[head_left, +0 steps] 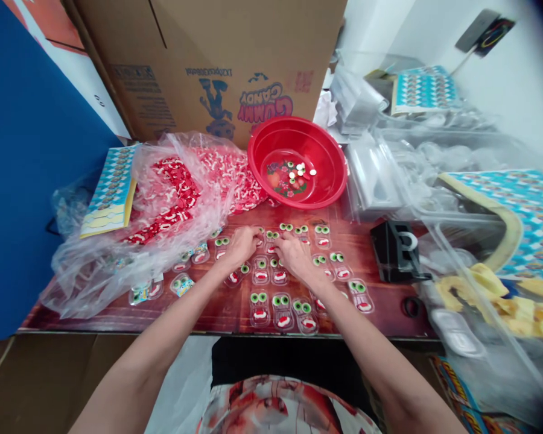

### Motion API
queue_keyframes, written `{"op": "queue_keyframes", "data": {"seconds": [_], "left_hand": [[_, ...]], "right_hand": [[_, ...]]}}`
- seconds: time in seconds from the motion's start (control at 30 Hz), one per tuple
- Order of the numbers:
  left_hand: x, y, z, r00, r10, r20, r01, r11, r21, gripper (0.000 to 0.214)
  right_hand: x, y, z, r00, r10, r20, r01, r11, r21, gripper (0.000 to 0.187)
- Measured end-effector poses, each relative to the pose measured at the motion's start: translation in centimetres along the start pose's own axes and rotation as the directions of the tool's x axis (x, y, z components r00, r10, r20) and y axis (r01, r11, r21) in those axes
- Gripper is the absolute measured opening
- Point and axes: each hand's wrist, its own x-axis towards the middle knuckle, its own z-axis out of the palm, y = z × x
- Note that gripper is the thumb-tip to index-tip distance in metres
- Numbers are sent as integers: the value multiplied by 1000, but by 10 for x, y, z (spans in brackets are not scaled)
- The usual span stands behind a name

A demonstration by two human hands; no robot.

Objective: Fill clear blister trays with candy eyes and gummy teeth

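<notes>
Small clear plastic trays point(259, 310) lie in rough rows on the wooden-patterned table, holding green gummy eyeballs and red-and-white gummy teeth. My left hand point(245, 246) reaches over the back rows, its fingers drawn together at the edge of a tray. Close beside it, my right hand point(294, 255) has bent fingers pressed together at the lower end of another tray point(272, 240), near its gummy teeth. Whatever sits between the fingertips of either hand is too small to make out. My hands and forearms cover some trays.
Behind the trays, a red basin point(298, 196) holds a few loose gummy eyeballs. A large plastic bag point(176, 193) of red-and-white gummies fills the left side. A black tape dispenser point(393, 252), clear plastic packaging point(434, 150) and printed sheets point(525, 211) sit at right. A cardboard box point(199, 36) stands behind.
</notes>
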Motion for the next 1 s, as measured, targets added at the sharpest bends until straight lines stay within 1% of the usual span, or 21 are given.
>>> {"op": "queue_keyframes", "data": {"seconds": [0.07,0.17,0.23,0.33,0.4,0.47,0.53,0.57,0.63,0.8,0.93,1.0], "left_hand": [[2,-1,2,1000,2,-3,-2,1000,-4,21],[2,-7,1,999,-28,-39,26,998,-57,18],[0,-15,-4,996,-70,-59,62,991,-122,18],[-7,-30,-19,989,-135,-64,118,968,-223,28],[-14,-40,-30,983,-179,-40,160,944,-290,27],[-20,-47,-37,972,-236,-3,217,899,-381,26],[-25,-51,-39,960,-280,26,259,846,-467,25],[-27,-52,-37,958,-287,24,262,833,-487,23],[-27,-52,-33,963,-269,-8,236,856,-459,21],[-24,-45,-21,978,-185,-99,151,947,-283,12],[-26,-35,-17,973,-135,-188,109,984,-143,5],[-29,-32,-16,969,-107,-224,104,994,-25,6]], "right_hand": [[1,2,1,1000,9,-20,-9,1000,11,34],[2,5,2,999,17,-41,-16,999,33,34],[1,6,1,998,26,-48,-24,999,47,34],[-3,6,-1,997,33,-66,-27,996,83,32],[-7,6,-1,996,32,-84,-22,993,116,30],[-10,5,0,995,35,-97,-21,990,141,30],[-13,3,1,994,33,-102,-17,988,152,29],[-14,3,2,994,30,-104,-13,988,155,29],[-16,2,4,992,28,-119,-8,987,163,29],[-22,0,9,989,15,-149,12,983,184,29],[-27,-3,8,990,3,-139,24,981,192,27],[-29,-4,6,992,-4,-126,30,978,207,26]]}}
